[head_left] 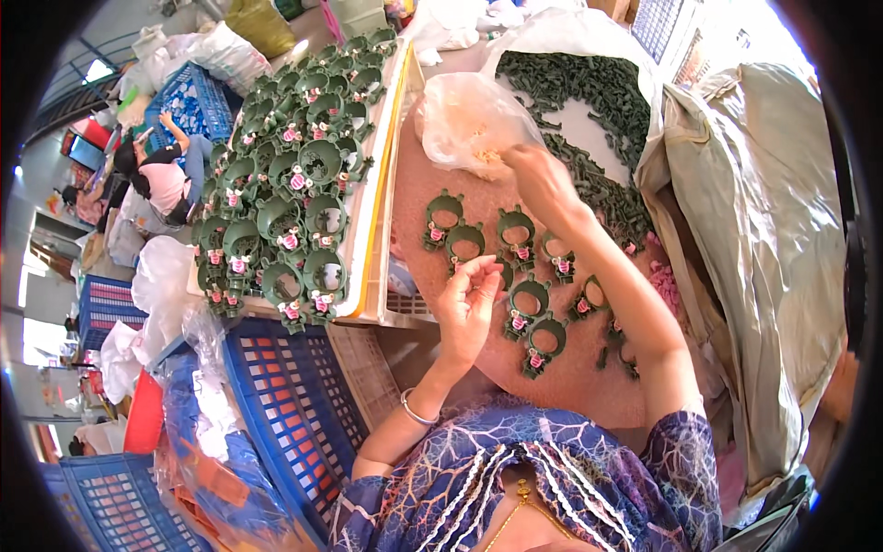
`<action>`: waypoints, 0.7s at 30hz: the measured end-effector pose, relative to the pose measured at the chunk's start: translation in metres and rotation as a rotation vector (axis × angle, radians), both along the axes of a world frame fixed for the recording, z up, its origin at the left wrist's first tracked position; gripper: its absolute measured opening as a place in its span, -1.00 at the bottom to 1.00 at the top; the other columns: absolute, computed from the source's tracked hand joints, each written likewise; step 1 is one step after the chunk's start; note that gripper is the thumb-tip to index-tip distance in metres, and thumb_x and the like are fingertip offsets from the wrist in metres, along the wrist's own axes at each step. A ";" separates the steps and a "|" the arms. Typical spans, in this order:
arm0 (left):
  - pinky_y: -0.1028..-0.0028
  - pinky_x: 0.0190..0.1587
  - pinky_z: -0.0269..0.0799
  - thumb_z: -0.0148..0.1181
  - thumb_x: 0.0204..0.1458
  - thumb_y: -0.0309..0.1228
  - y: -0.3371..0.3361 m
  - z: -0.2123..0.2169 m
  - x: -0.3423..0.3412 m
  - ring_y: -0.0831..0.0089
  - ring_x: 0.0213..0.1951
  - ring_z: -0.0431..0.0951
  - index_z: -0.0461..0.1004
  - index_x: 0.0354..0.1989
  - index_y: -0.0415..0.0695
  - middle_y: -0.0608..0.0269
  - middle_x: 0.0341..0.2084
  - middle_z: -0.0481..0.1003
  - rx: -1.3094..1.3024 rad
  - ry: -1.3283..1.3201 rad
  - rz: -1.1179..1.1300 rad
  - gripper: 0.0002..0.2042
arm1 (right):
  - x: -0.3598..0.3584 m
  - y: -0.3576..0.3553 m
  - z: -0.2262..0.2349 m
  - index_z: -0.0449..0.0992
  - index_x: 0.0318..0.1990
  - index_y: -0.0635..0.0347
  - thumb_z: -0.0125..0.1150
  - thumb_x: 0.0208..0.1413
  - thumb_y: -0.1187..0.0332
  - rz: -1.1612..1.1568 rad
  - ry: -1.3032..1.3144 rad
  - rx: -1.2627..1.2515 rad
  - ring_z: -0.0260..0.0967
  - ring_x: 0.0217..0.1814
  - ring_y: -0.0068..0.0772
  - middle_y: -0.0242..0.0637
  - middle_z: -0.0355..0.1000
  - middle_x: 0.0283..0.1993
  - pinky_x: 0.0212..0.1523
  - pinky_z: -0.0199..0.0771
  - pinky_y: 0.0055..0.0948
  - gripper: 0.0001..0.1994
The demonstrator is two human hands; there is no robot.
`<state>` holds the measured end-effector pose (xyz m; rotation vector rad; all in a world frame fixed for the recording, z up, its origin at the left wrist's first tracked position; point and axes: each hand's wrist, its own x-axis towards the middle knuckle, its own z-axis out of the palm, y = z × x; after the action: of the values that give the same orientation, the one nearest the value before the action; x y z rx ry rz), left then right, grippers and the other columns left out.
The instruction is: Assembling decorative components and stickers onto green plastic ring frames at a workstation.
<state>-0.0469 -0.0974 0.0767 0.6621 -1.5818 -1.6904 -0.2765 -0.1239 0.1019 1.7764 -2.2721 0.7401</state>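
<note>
My right hand point(544, 189) reaches to a clear plastic bag point(460, 115) of small pale orange bits, its fingers bunched together at the bits. What they pinch, if anything, is too small to make out. Lower and to the left, my left hand point(467, 308) has thumb and fingers pressed together beside a dark green piece point(504, 272); I cannot tell whether it grips that piece. Around both hands, several green plastic ring-shaped pieces with pink flowers and small ears, such as one ring piece point(547, 339), lie on the reddish tabletop point(418, 189).
To the left, a white tray point(375, 198) carries rows of the same green ring pieces. A white sack point(658, 92) at the back right holds many small dark green parts. Pink bits point(664, 281) lie at the right. A blue crate point(294, 405) stands lower left. Another person point(166, 179) sits far left.
</note>
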 end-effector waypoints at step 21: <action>0.52 -0.20 0.56 0.10 0.24 -0.44 0.007 -0.015 0.031 0.53 -0.23 0.58 0.48 -0.04 -0.27 0.17 -0.23 0.58 0.042 -0.050 0.058 -0.80 | -0.057 -0.079 -0.024 0.63 -0.27 0.38 0.28 0.08 0.43 -0.057 -1.118 -0.126 0.49 -0.46 -0.24 -0.16 0.55 -0.44 -0.31 0.58 -0.44 -0.84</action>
<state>-0.0163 -0.0902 0.0612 0.7691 -1.5502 -1.6806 -0.3333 -0.2032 0.0779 1.3505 -2.6844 2.2154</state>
